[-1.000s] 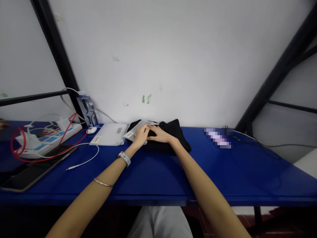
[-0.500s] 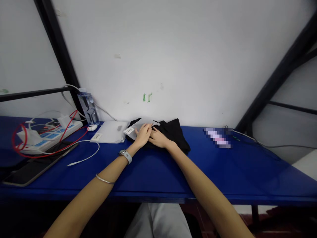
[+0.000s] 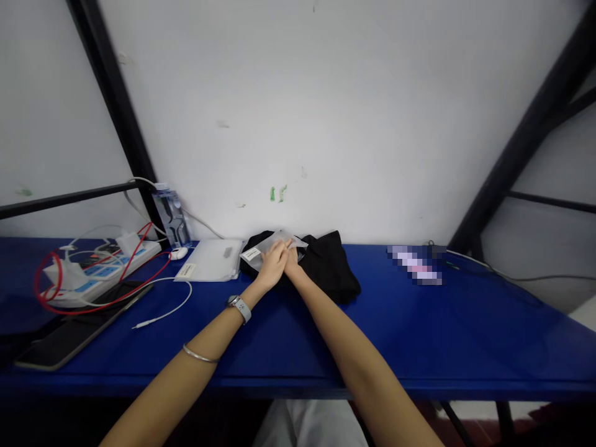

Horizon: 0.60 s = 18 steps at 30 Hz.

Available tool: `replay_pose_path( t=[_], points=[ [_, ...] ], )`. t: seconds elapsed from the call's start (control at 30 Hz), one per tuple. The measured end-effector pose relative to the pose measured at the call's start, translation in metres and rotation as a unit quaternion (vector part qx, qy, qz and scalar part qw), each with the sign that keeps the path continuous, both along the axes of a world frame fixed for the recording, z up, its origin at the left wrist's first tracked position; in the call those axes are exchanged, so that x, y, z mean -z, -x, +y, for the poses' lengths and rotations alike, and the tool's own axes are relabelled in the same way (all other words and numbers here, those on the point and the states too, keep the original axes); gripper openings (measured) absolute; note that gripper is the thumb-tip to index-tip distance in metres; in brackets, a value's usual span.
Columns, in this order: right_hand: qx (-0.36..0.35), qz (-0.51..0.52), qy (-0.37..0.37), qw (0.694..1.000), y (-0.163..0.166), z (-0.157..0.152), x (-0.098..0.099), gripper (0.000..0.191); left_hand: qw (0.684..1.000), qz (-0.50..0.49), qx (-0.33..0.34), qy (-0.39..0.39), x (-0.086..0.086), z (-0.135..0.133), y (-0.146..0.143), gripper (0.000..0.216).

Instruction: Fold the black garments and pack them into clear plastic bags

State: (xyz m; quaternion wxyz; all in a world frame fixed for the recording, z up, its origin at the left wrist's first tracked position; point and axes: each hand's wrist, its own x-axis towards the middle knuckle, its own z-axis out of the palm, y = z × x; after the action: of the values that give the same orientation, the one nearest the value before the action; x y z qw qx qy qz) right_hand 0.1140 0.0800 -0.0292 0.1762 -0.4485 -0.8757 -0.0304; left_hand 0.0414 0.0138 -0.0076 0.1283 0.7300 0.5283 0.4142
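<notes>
A black folded garment (image 3: 328,267) lies on the blue table (image 3: 419,335) against the white wall. Over its left part lies a clear plastic bag (image 3: 274,244) with a white label. My left hand (image 3: 271,266) rests on the bag, fingers stretched forward and held together. My right hand (image 3: 292,259) sits close beside it, partly tucked under the left hand and pressed to the bag and garment; its fingers are mostly hidden.
A stack of flat clear bags (image 3: 209,259) lies left of the garment. Further left are a white power strip (image 3: 100,264) with red and white cables, a dark tablet (image 3: 69,335) and a small clear package (image 3: 171,214). Black frame bars rise on both sides.
My right hand has slid left across the garment until it meets my left hand on the bag. The view has tilted slightly.
</notes>
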Motion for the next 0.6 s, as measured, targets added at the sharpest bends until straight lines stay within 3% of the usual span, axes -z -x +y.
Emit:
replay_pose_path(
  t=[0.1, 0.17, 0.27, 0.4, 0.6],
  points=[
    [0.058, 0.015, 0.020, 0.998, -0.003, -0.005, -0.004, 0.046, 0.998, -0.008, 0.052, -0.015, 0.000, 0.003, 0.006, 0.034],
    [0.051, 0.016, 0.038, 0.998, -0.015, -0.009, -0.011, 0.044, 0.993, -0.024, 0.113, -0.024, -0.001, 0.004, 0.009, 0.033],
    [-0.014, 0.008, 0.083, 0.996, -0.045, -0.016, -0.025, 0.035, 0.978, -0.066, 0.193, -0.032, -0.002, 0.006, 0.013, 0.030],
    [-0.130, 0.011, 0.092, 0.987, -0.074, -0.028, -0.035, 0.038, 0.967, -0.102, 0.234, -0.025, -0.003, 0.005, 0.012, 0.026],
    [-0.023, -0.043, 0.039, 0.998, -0.061, -0.034, -0.021, 0.041, 0.969, -0.043, 0.243, -0.012, 0.001, 0.003, 0.012, 0.029]
  ],
)
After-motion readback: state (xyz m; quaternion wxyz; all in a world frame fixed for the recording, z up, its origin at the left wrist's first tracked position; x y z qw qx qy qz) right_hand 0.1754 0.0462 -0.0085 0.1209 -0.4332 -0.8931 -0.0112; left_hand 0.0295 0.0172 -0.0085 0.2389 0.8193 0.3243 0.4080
